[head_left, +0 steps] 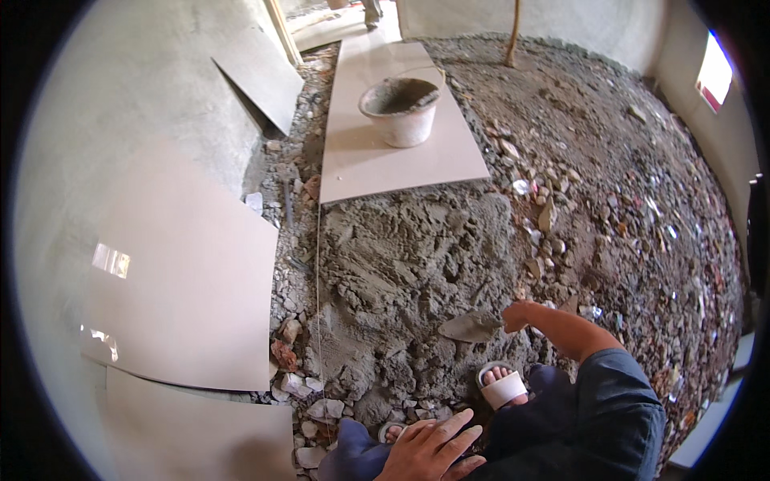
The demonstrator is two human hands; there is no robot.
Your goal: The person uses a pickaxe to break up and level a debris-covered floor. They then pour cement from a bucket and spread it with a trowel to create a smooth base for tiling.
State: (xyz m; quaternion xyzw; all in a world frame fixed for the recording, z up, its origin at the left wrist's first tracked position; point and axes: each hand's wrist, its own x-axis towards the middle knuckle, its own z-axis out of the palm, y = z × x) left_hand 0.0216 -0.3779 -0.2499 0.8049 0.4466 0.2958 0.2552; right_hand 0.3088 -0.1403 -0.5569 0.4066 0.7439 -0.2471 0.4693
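Note:
My right hand (516,316) is closed around the handle of a trowel (470,327), and the handle itself is hidden by my fingers. The trowel's pointed blade, smeared with grey, lies flat on the right front part of a rough bed of wet mortar (409,264). My left hand (433,450) holds nothing; its fingers are stretched out over my left leg at the lower edge. Beyond the mortar lies a large pale floor tile (353,172), its near edge meeting the bed. On that tile stands a white bucket (405,128) with grey mortar coating its inside.
Large tiles (184,280) lean by the left wall, with another tile (200,429) in front and a grey board (261,76) farther back. A thin string (319,297) runs along the mortar's left side. Rubble (634,264) covers the right; a wooden pole (513,36) stands far back.

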